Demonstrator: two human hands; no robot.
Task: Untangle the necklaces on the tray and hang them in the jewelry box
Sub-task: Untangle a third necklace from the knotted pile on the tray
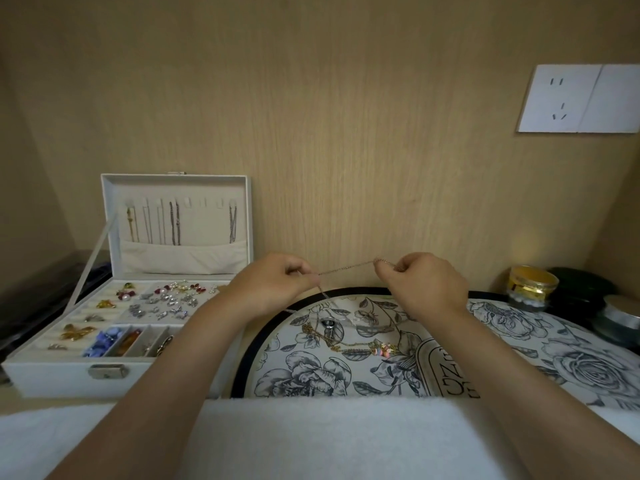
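Cloth nearest; necklace seemingly taut between both hands.

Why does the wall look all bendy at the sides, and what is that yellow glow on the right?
Head view: the wide lens bends lines near the edges, so the wall socket looks tilted. Head view: a warm glow lies on the wall above the gold jar; its source is hidden. Head view: the white cloth at the bottom looks blurry, the held chain faint.
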